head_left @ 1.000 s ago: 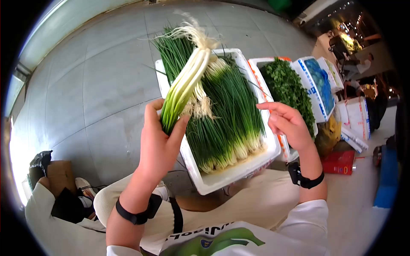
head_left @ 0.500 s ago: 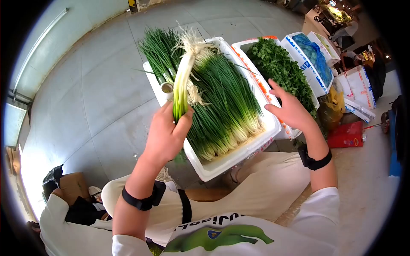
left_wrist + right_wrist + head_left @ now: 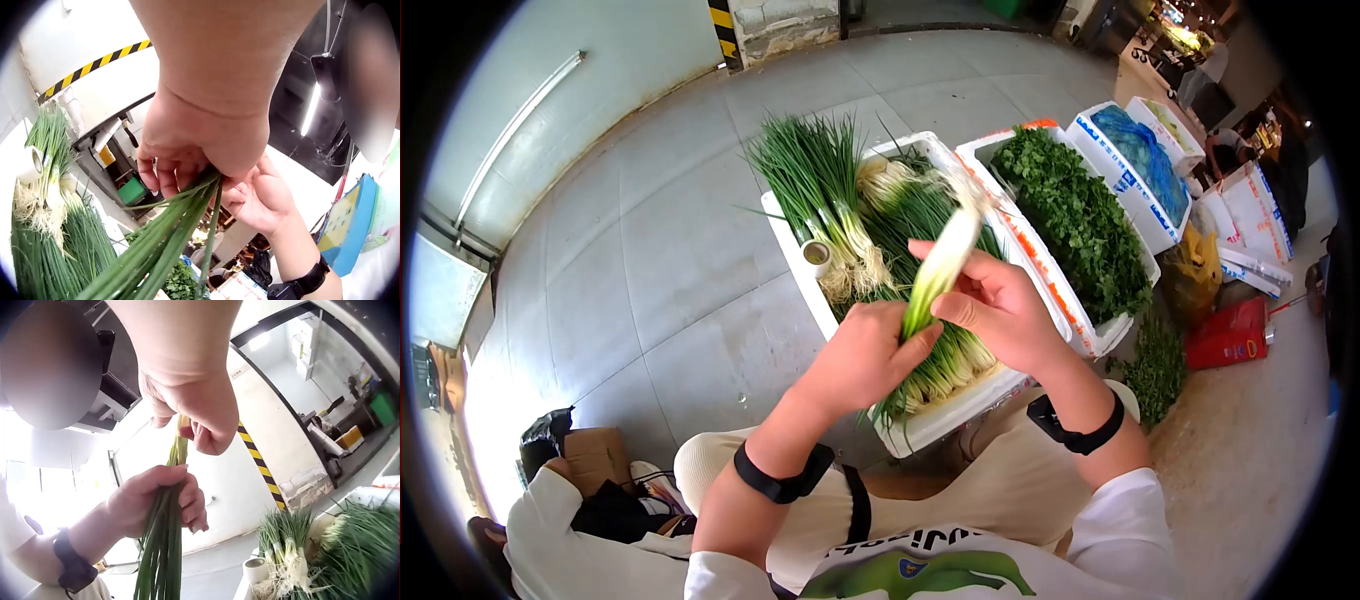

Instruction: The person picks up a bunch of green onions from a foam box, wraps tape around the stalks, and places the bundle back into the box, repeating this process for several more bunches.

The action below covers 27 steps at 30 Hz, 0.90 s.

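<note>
A bunch of green onions (image 3: 945,262) is held up over the white foam box (image 3: 1007,383), white stalks pointing up and away. My left hand (image 3: 861,352) grips its green part; in the left wrist view the long leaves (image 3: 164,240) hang below that hand (image 3: 203,134). Higher on the bunch, my right hand (image 3: 1003,312) has thumb and fingers round the pale stalks, and the right wrist view shows this hand (image 3: 194,403) pinching them. Smaller bunches with roots (image 3: 858,262) and a tape roll (image 3: 816,254) lie at the box's left side.
Right of the box stands another foam box of leafy greens (image 3: 1070,205), then a box with a blue bag (image 3: 1138,160). Loose greens (image 3: 1155,372) and a red packet (image 3: 1228,335) lie on the floor. Someone sits at lower left beside a cardboard box (image 3: 595,458).
My left hand has carried the bunch rightward, and it tilts to the right. The right hand has come in from the right and taken hold of the stalks. The head view has shifted.
</note>
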Each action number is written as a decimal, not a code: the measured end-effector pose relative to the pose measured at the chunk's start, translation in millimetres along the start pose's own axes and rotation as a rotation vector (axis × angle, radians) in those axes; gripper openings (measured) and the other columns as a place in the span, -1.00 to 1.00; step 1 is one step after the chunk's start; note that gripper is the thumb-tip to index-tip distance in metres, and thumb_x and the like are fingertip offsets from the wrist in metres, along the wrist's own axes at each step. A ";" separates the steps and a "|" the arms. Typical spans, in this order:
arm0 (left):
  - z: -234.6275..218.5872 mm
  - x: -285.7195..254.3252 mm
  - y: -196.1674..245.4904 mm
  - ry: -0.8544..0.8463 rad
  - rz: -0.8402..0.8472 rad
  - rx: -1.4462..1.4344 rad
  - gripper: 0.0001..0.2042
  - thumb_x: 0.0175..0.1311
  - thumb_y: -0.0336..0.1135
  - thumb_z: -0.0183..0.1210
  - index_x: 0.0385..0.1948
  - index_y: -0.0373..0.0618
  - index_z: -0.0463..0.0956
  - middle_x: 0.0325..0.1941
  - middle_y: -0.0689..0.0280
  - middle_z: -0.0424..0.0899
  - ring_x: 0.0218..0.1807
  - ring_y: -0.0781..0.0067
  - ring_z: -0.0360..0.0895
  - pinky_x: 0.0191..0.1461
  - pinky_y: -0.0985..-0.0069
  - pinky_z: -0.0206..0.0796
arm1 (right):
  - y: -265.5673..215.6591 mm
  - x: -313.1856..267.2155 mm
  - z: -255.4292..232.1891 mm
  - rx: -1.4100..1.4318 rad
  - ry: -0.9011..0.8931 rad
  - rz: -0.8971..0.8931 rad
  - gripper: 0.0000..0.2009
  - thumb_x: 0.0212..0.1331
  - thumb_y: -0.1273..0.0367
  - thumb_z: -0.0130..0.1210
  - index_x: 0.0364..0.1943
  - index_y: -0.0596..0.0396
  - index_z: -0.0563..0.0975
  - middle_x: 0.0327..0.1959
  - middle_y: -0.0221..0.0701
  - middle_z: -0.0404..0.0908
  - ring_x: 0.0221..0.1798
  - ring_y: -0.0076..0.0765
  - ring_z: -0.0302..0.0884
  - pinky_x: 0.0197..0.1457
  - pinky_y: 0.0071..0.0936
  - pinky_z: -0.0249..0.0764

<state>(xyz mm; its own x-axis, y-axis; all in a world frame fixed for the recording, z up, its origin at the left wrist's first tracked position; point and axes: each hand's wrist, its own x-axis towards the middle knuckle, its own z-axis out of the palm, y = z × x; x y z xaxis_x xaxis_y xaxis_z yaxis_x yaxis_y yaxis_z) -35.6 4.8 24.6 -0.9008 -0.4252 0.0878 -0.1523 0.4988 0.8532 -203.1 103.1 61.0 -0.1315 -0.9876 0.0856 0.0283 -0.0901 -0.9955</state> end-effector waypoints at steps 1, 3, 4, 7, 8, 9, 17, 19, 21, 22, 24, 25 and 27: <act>2.0 0.4 -0.2 -0.006 -0.029 -0.014 -0.73 0.32 -0.22 0.24 -0.31 -0.31 0.52 -0.34 -0.10 0.60 -0.26 -0.19 0.54 -0.16 0.16 0.41 | -0.9 -0.3 -3.6 -0.054 -0.017 0.035 -0.61 0.35 0.32 0.23 0.21 0.15 0.55 -0.09 -0.48 0.64 -0.05 -0.65 0.53 0.04 -0.60 0.46; 1.4 -1.2 1.4 0.048 -0.040 0.015 -0.71 0.30 -0.19 0.25 -0.30 -0.31 0.53 -0.36 -0.08 0.61 -0.27 -0.16 0.57 -0.15 0.15 0.42 | 4.6 3.3 -6.2 -0.061 -0.004 0.023 -0.66 0.36 0.33 0.22 0.15 0.16 0.57 -0.10 -0.47 0.66 -0.06 -0.64 0.54 0.05 -0.59 0.47; 2.4 -2.9 2.6 0.090 -0.054 0.042 -0.68 0.28 -0.16 0.27 -0.29 -0.31 0.54 -0.39 -0.07 0.61 -0.27 -0.13 0.60 -0.15 0.14 0.44 | 7.7 3.0 -7.1 -0.062 0.017 0.015 -0.70 0.37 0.34 0.21 0.10 0.17 0.59 -0.11 -0.46 0.68 -0.08 -0.62 0.54 0.05 -0.58 0.47; -0.2 -1.8 3.8 0.227 -0.019 -0.148 -0.63 0.24 -0.16 0.32 -0.11 -0.29 0.52 -0.31 -0.07 0.64 -0.19 -0.04 0.64 -0.10 0.19 0.46 | 9.7 6.8 -7.7 -0.029 0.022 0.004 -0.77 0.39 0.36 0.17 0.02 0.19 0.62 -0.08 -0.43 0.69 -0.06 -0.58 0.56 0.09 -0.53 0.48; 2.0 -0.3 -5.5 0.244 0.040 -0.145 -0.58 0.24 -0.18 0.32 0.02 -0.24 0.48 -0.29 -0.03 0.67 -0.22 0.04 0.67 -0.11 0.24 0.48 | 10.0 6.7 -7.8 -0.011 0.006 -0.007 -0.77 0.40 0.35 0.16 0.01 0.19 0.62 -0.08 -0.42 0.69 -0.04 -0.56 0.56 0.10 -0.52 0.48; -2.4 0.0 -1.1 0.155 -0.074 -0.165 -0.61 0.26 -0.18 0.32 0.00 -0.23 0.49 -0.31 -0.03 0.67 -0.28 0.05 0.66 -0.16 0.24 0.47 | 6.5 7.2 -7.0 -0.033 0.015 0.039 -0.75 0.42 0.33 0.14 0.03 0.20 0.61 -0.07 -0.41 0.69 -0.02 -0.54 0.58 0.13 -0.50 0.49; -8.0 5.5 -36.3 0.330 -0.311 -0.324 -0.77 0.44 -0.22 0.18 -0.19 -0.24 0.51 -0.61 0.33 0.44 -0.55 0.55 0.34 -0.43 0.44 0.27 | 95.7 20.1 -122.8 -0.524 0.207 0.546 -0.44 0.27 0.27 0.25 0.33 0.15 0.43 -0.14 -0.31 0.71 -0.17 -0.45 0.63 -0.12 -0.49 0.56; -12.6 3.8 -41.6 0.408 -0.328 -0.352 -0.74 0.37 -0.21 0.28 -0.30 -0.22 0.48 -0.57 0.50 0.35 -0.51 0.70 0.21 -0.45 0.57 0.16 | 164.9 -5.7 -179.9 -0.822 0.227 0.536 -0.52 0.21 0.25 0.30 0.17 0.20 0.56 -0.19 -0.24 0.72 -0.18 -0.34 0.66 -0.09 -0.40 0.57; -15.8 2.3 -42.3 0.432 -0.364 -0.340 -0.72 0.34 -0.19 0.32 -0.34 -0.21 0.47 -0.58 0.51 0.34 -0.51 0.70 0.22 -0.45 0.57 0.16 | 199.0 -26.5 -197.7 -0.868 0.234 0.562 -0.56 0.17 0.24 0.32 0.08 0.21 0.60 -0.20 -0.22 0.72 -0.18 -0.29 0.67 -0.07 -0.35 0.58; -16.5 0.7 -43.2 0.448 -0.399 -0.323 -0.69 0.30 -0.17 0.36 -0.38 -0.20 0.46 -0.58 0.52 0.34 -0.51 0.70 0.22 -0.45 0.57 0.16 | 205.8 -34.3 -196.3 -0.908 0.247 0.590 -0.60 0.14 0.24 0.35 -0.02 0.22 0.64 -0.22 -0.21 0.72 -0.17 -0.24 0.68 -0.05 -0.30 0.58; -16.9 -0.7 -45.1 0.437 -0.450 -0.311 -0.65 0.26 -0.12 0.40 -0.40 -0.22 0.48 -0.58 0.53 0.37 -0.51 0.71 0.22 -0.46 0.57 0.15 | 217.8 -41.3 -189.8 -0.891 0.206 0.615 -0.63 0.11 0.24 0.36 -0.07 0.20 0.64 -0.23 -0.20 0.73 -0.18 -0.19 0.69 -0.06 -0.29 0.58; -16.9 -0.3 -44.6 0.457 -0.498 -0.305 -0.64 0.26 -0.10 0.40 -0.41 -0.22 0.50 -0.58 0.52 0.39 -0.51 0.72 0.23 -0.46 0.57 0.15 | 221.5 -42.9 -185.3 -0.874 0.173 0.630 -0.66 0.08 0.25 0.37 -0.13 0.18 0.65 -0.25 -0.19 0.73 -0.19 -0.15 0.69 -0.07 -0.29 0.58; -19.8 1.4 -40.9 0.490 -0.556 -0.297 -0.62 0.27 -0.05 0.39 -0.44 -0.25 0.57 -0.59 0.50 0.45 -0.51 0.73 0.25 -0.46 0.58 0.14 | 230.4 -44.1 -183.7 -0.940 0.121 0.662 -0.70 0.05 0.27 0.37 -0.19 0.16 0.66 -0.27 -0.18 0.73 -0.20 -0.13 0.69 -0.08 -0.28 0.58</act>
<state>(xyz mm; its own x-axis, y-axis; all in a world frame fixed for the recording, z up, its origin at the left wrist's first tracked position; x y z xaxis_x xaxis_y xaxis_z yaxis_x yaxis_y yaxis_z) -22.6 -31.2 0.1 -0.4327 -0.8706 -0.2340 -0.3497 -0.0771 0.9337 -372.8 149.5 -179.5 -0.4618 -0.7823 -0.4181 -0.6146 0.6220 -0.4851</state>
